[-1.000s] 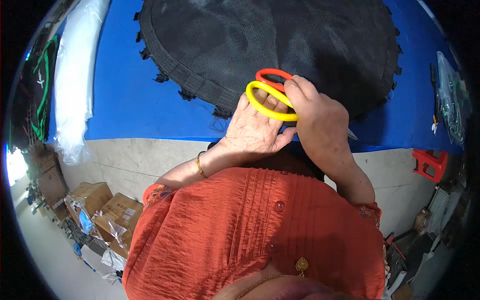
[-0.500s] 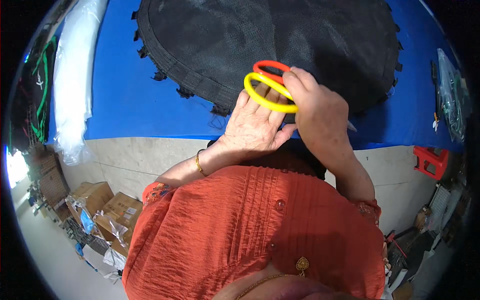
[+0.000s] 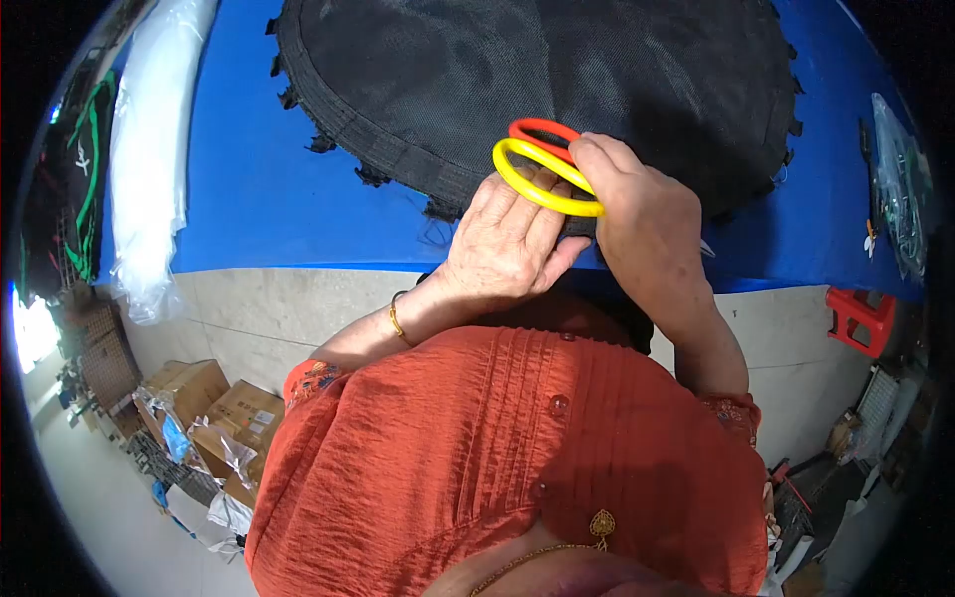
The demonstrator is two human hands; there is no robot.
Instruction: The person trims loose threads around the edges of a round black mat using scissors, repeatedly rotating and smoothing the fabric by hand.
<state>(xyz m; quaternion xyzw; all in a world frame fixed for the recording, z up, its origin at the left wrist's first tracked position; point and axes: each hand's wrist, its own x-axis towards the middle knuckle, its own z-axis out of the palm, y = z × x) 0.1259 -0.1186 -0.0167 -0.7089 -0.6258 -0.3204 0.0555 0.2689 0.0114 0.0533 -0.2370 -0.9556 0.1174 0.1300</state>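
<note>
A round black mesh mat point(image 3: 448, 90) with a stitched border and short black tabs along its rim lies on the blue table. My left hand point(image 3: 507, 239) is at the near rim, its fingers on top and the thumb below, gripping the edge. Scissors point(image 3: 545, 189) with one yellow and one red handle loop are in my right hand point(image 3: 647, 214), whose fingers are closed around them. The loops stick out over my left fingers. A metal tip shows to the right of my right hand; most of the blades are hidden.
Clear plastic sheeting point(image 3: 149, 149) lies along the table's left side. On the blue table point(image 3: 288, 219), a plastic bag point(image 3: 900, 189) lies at the right edge. Cardboard boxes point(image 3: 239, 413) stand on the floor at left, and a red stool point(image 3: 860, 320) at right.
The scissors and my right hand have shifted very slightly to the right. My left hand keeps its hold on the mat's edge, the fingers barely moved.
</note>
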